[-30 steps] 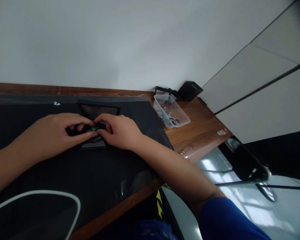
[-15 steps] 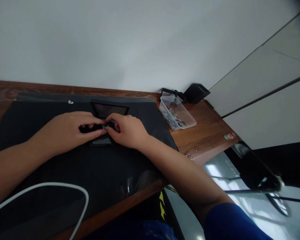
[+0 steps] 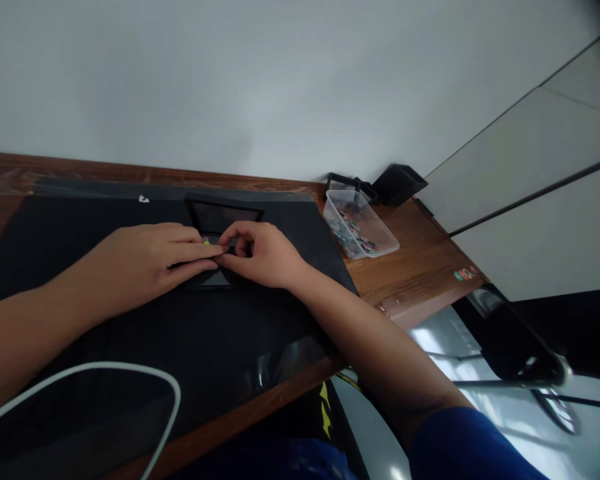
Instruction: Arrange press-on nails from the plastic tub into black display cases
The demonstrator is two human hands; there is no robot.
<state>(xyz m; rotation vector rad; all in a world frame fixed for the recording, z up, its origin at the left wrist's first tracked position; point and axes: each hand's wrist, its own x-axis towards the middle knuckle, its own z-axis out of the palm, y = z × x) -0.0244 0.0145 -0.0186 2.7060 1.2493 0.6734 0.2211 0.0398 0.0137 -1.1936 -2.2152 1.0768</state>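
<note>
My left hand (image 3: 150,261) reaches in from the left, its fingers and thumb closed together at the tips. Opposite it, my right hand (image 3: 267,255) pinches with thumb and forefinger, and the fingertips of both hands meet. Whatever lies between them is hidden. Beneath the hands is a black hinged frame case (image 3: 225,215), spread open with a dark clear pane in its raised far half. A tiny yellow-green piece (image 3: 207,241) shows at the left forefinger, inside the case; its kind is too small to tell.
A clear plastic tub (image 3: 384,245) with small colourful pieces and bags stands to the right. Black boxes (image 3: 399,185) sit behind it against the wall. Colourful bits (image 3: 465,273) lie near the table's right edge. A white cable (image 3: 115,365) loops in front; a white scrap (image 3: 143,199) lies behind.
My left fingers have straightened and lie flatter over the case. The small green piece seen between the fingertips is now hidden, and a yellow-green bit shows behind the left forefinger.
</note>
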